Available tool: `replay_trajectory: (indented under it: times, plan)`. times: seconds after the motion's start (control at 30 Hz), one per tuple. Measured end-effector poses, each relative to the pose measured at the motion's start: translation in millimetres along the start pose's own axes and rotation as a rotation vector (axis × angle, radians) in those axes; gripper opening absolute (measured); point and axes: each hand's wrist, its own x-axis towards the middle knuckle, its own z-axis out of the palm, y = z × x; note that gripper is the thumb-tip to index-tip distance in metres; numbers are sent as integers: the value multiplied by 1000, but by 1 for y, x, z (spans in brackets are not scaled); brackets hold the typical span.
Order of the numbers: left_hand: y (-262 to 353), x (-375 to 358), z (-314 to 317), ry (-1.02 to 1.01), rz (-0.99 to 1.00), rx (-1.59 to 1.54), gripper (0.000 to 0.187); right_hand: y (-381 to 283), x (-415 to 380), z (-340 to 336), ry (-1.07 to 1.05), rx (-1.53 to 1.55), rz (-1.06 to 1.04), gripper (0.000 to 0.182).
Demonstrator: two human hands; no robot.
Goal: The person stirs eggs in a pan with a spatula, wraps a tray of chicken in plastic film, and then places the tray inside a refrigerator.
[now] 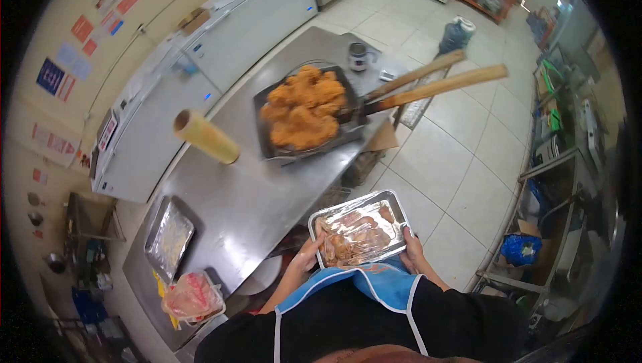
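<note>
A foil tray of raw-looking meat pieces [358, 229] is held level in front of the blue apron, its top shiny as if wrapped in clear film. My left hand [311, 250] grips its left edge, and my right hand [412, 249] grips the right edge. On the steel table [234, 229], a dark pan [267, 143] holds several fried pieces [304, 109]; two wooden handles [438, 88] stick out beside it. A yellowish roll [206, 137] stands to the pan's left. Nearer lie another foil tray [170, 237] and a plastic bag with red markings [192, 297].
White chest freezers [251, 25] line the wall behind the table. A metal cup [358, 56] stands at the table's far end. Tiled floor [458, 162] runs along the right, beside shelves [548, 216] with boxes and a blue bag [521, 249].
</note>
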Motion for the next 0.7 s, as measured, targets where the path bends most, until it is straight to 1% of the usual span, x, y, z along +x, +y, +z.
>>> replay_trajectory:
  times: [0.07, 0.1, 0.17, 0.23, 0.27, 0.3, 0.37, 0.4, 0.43, 0.5, 0.6, 0.7]
  plan:
    - [-12, 27, 44, -51, -2, 29, 45, -46, 8, -37, -15, -48, 25, 49]
    - [-20, 45, 70, -81, -3, 38, 41, -72, 23, -62, -54, -124, 0, 49]
    - [-31, 75, 132, -100, -60, -46, 42, -118, 41, -112, -109, -269, -22, 51]
    - [-26, 105, 189, -115, -134, -111, 43, -200, 40, -134, -131, -476, 125, 55]
    - [-31, 131, 204, -110, -209, -101, 46, -236, 40, -141, -131, -530, 92, 56]
    - [-23, 141, 239, -123, -251, -135, 47, -269, 42, -147, -130, -593, 55, 58]
    - [2, 156, 317, -152, -331, -209, 50, -326, 53, -163, -129, -587, -18, 59]
    - [-7, 188, 319, -242, -318, -176, 56, -353, 62, -170, -130, -584, -56, 60]
    - [-25, 238, 300, -360, -307, -140, 63, -382, 71, -173, -138, -595, -55, 59]
    - [8, 241, 387, -376, -288, -206, 71, -444, 91, -182, -159, -621, -54, 58]
    - [28, 296, 451, -467, -234, -307, 68, -521, 136, -204, -175, -486, -88, 52]
    - [38, 379, 497, -407, -182, -226, 68, -591, 189, -255, -4, -572, -291, 46]
